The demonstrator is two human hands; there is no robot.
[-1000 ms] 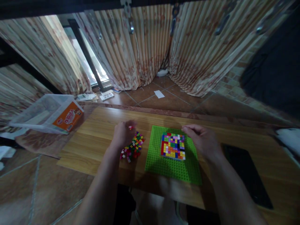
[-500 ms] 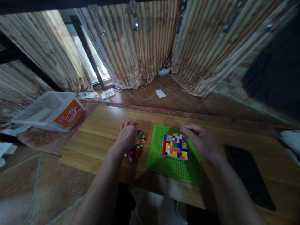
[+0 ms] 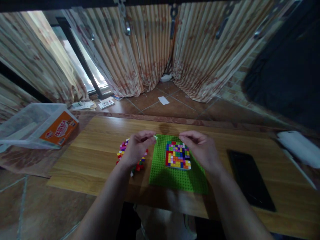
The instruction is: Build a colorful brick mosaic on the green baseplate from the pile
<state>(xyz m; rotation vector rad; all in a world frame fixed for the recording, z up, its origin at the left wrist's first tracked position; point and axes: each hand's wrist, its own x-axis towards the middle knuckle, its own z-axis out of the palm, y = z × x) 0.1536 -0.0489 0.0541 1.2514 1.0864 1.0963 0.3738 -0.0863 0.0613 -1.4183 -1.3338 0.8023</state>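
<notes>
My left hand (image 3: 137, 148) is closed in a pinch on a small white toy brick (image 3: 155, 137), held over the far left corner of the green baseplate (image 3: 162, 181). On that plate stands a square block of multicoloured bricks (image 3: 178, 157). My right hand (image 3: 203, 150) is at the block's far right side, thumb and fingertips pressed together; what they hold, if anything, is too small to make out. Beside the plate, partly covered by my left hand and wrist, lies a pile of loose coloured bricks (image 3: 139, 166).
A dark flat tablet-like object (image 3: 251, 180) lies on the wooden table (image 3: 82, 160) to the right, with a white item (image 3: 298, 148) beyond it. A clear plastic bin (image 3: 32, 116) with an orange label stands past the left end. Curtains hang behind.
My left hand has risen from the loose bricks and moved right toward the baseplate, now with a white brick in its fingertips. My right hand stays by the block. The view has shifted slightly.
</notes>
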